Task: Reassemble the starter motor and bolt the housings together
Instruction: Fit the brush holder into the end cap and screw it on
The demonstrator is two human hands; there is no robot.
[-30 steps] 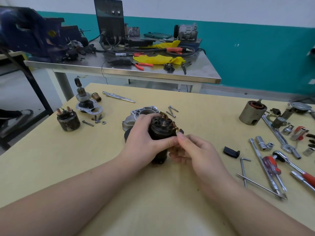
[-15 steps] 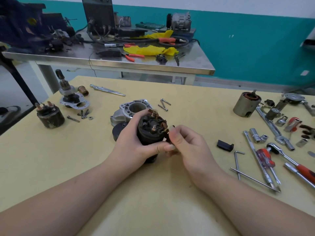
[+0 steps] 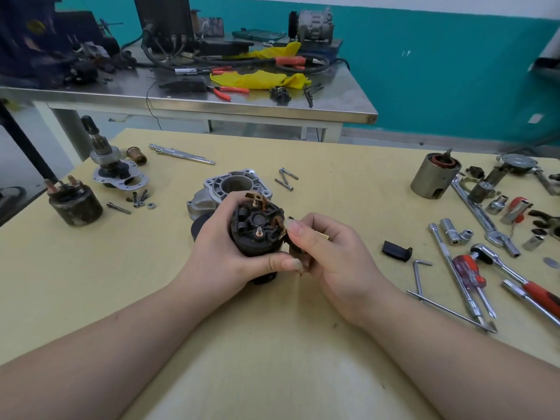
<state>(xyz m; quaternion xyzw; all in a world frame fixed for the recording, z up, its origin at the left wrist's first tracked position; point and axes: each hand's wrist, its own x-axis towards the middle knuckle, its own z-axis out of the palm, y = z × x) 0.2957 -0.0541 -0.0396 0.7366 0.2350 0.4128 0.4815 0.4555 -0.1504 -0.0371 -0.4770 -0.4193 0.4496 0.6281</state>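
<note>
At centre frame above the tabletop (image 3: 127, 268), left hand (image 3: 225, 253) clamped round the motor body (image 3: 257, 230), right hand (image 3: 330, 253) fingers (image 3: 295, 230) pinching a brush lead at its rim, risking a slipped, bent brush.

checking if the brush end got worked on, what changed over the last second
Little changed. The left hand kept its grip round the black motor body, now tipped so its brush end faces the camera more. The right hand kept pinching a small part at the body's right edge, its thumb now raised nearer the top rim. The camera also shifted. The grey housing behind and the bolts stayed put.
</note>
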